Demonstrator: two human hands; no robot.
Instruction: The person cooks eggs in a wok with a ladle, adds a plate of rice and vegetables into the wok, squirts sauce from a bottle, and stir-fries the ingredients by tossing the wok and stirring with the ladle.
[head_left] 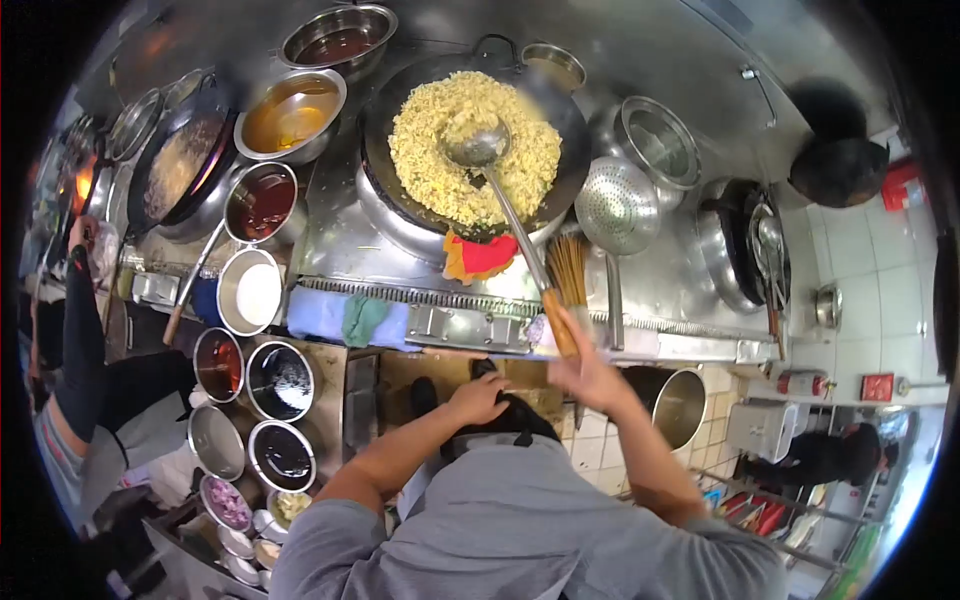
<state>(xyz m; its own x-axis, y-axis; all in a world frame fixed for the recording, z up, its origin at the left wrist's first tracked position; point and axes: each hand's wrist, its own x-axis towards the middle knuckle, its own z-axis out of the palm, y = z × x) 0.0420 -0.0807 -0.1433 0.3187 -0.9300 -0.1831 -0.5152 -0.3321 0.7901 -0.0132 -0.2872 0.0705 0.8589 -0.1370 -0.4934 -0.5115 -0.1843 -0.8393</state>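
My right hand point(588, 372), slightly blurred, grips the wooden handle of a long ladle point(510, 218). The ladle's bowl rests in a heap of yellow fried rice point(425, 125) with small green bits. That rice fills a large dark wok point(574, 165) on the stove straight ahead. Near my waist, my left hand point(479, 400) holds nothing, its fingers loosely stretched. A red and tan cloth point(483, 256) lies at the wok's near rim. Right of the ladle are a bamboo brush point(567, 272) and a perforated strainer point(617, 205).
Left of the stove stand a bowl of oil point(290, 118), a pot of red sauce point(261, 203), a white-filled container point(250, 292) and several dark-liquid pots. A co-worker's arm point(85, 310) reaches to another wok point(180, 160) at far left. A tall metal pot point(680, 410) stands right.
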